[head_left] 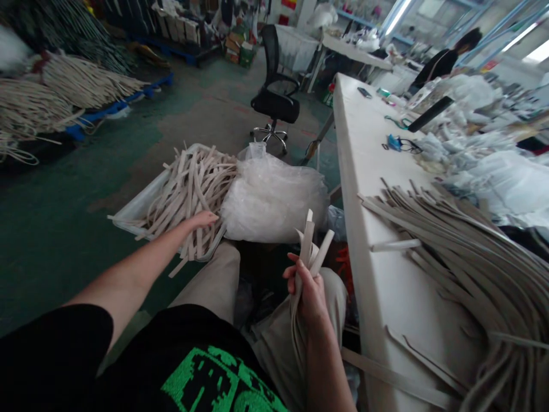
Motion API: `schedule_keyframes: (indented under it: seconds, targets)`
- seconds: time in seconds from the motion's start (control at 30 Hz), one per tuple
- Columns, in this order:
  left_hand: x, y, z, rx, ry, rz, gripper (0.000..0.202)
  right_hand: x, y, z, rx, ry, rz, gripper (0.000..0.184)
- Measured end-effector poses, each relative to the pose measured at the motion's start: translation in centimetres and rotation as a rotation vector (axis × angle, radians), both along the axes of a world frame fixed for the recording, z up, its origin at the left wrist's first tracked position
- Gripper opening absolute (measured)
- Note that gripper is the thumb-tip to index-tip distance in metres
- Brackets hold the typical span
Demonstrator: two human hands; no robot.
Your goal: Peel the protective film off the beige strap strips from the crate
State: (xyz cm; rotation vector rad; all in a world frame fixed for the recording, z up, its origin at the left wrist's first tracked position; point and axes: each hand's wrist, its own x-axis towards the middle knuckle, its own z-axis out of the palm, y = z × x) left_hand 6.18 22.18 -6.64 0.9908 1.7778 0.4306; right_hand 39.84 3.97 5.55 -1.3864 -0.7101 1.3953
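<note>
My right hand (306,289) is wrapped round a small bunch of beige fabric strips (305,246) above my right thigh. Their ends stick up past the fingers and their tails hang down along the forearm. My left hand (203,220) reaches over a pale tub (141,209) heaped with loose beige strips (189,183). Its fingers are closed near the tub's right side, at the edge of the pile; what they hold, if anything, is hidden. Some strip ends jut over the tub's rim.
A clear plastic bag (274,200) bulges beside the tub. Right of me runs a white table (360,149) with a long bundle of strips (472,257). An office chair (274,106) stands ahead, bundled strips (86,80) lie on pallets left, and a person (437,66) works far right.
</note>
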Motion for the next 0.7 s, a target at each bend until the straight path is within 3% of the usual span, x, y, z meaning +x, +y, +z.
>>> schedule_keyframes:
  seconds: [0.13, 0.27, 0.5, 0.7]
  targets:
    - [3.8, -0.8, -4.8, -0.102, -0.155, 0.302, 0.022, 0.3, 0.1, -0.7, -0.032, 0.000, 0.003, 0.057]
    - [5.4, 1.1, -7.4, -0.102, -0.297, 0.549, 0.023, 0.3, 0.2, -1.1, -0.065, -0.006, 0.049, 0.060]
    - [5.7, 3.9, -9.3, -0.066, -0.452, 0.757, 0.023, 0.4, 0.3, -1.5, -0.097, -0.039, 0.071, 0.060]
    - [3.9, 1.3, -9.6, -0.033, -0.464, 0.776, 0.016, 0.3, 0.8, -1.6, -0.116, -0.039, 0.086, 0.059]
